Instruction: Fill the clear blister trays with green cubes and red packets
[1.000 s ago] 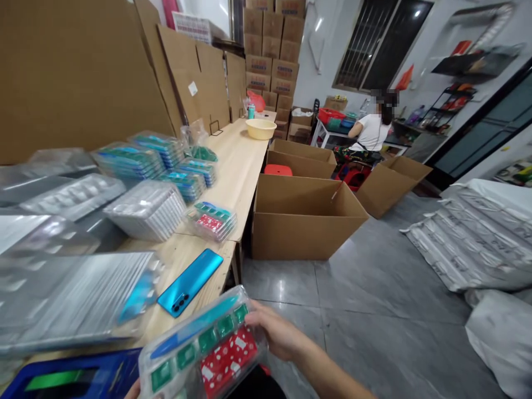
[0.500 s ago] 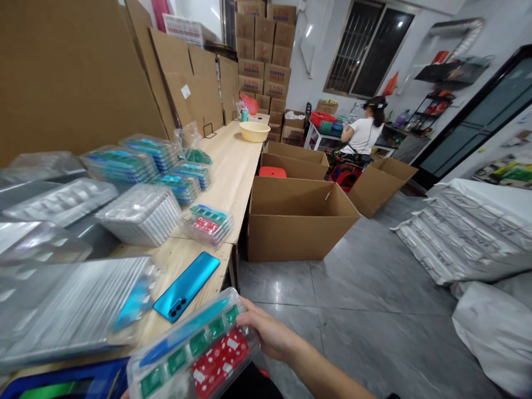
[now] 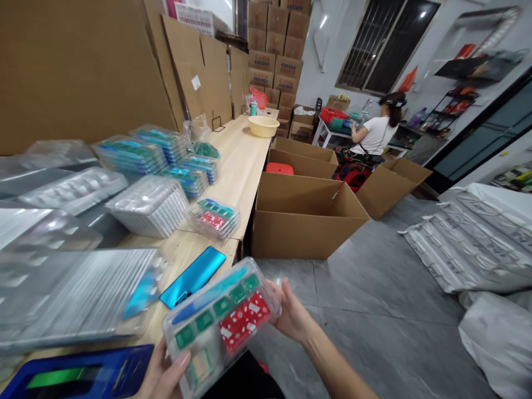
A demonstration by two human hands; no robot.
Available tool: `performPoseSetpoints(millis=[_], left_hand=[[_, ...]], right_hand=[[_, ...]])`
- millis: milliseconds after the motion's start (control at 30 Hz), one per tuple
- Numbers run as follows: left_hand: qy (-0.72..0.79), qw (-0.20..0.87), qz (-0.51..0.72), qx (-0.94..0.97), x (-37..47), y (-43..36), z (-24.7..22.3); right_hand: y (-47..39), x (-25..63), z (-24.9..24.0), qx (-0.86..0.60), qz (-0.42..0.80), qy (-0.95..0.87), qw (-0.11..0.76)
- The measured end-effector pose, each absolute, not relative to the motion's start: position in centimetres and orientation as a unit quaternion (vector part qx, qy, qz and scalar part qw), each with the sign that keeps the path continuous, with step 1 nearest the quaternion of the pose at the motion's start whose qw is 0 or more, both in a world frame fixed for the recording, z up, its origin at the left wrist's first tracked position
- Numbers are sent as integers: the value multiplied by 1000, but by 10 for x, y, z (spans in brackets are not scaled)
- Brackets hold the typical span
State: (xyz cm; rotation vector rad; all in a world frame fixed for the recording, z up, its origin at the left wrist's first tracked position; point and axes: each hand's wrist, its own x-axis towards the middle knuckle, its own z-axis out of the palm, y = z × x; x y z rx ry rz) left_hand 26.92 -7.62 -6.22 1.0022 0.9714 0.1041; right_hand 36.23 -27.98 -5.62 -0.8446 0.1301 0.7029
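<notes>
Tilted over my lap is a clear plastic blister pack (image 3: 208,313) with a blue strip, a row of green squares and a red patterned packet (image 3: 245,322). My left hand (image 3: 164,371) grips its lower left corner, thumb on the front. At the right end, my right hand (image 3: 291,313) supports the pack with its fingers partly hidden behind it and its thumb raised. A blue phone (image 3: 193,277) lies on the table just beyond the pack. Below left is a dark blue tray-like object (image 3: 133,368) with a green strip.
Stacked filled packs (image 3: 214,219) and empty clear trays (image 3: 147,205) stand on the wooden table (image 3: 239,166). A row of clear plastic shells (image 3: 83,293) fills the near left. An open carton (image 3: 307,233) stands right of the table. A person (image 3: 376,133) sits farther back.
The pack has moved up and to the right. My left hand has come into fuller view at its lower corner. My right thumb has lifted off the pack's front.
</notes>
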Motion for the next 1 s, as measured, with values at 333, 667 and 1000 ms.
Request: performPoseSetpoints(millis=[333,667,1000], left_hand=[[369,816,92,436,318,-119,-30],[273,816,113,497,363,-190,-24],[111,339,148,922,470,-123,-39]], right_hand=[[-246,359,-33,-401,191,53,894],[-261,395,-34,-467,160,179,851],[-294,505,-31,-514,118,140,838]])
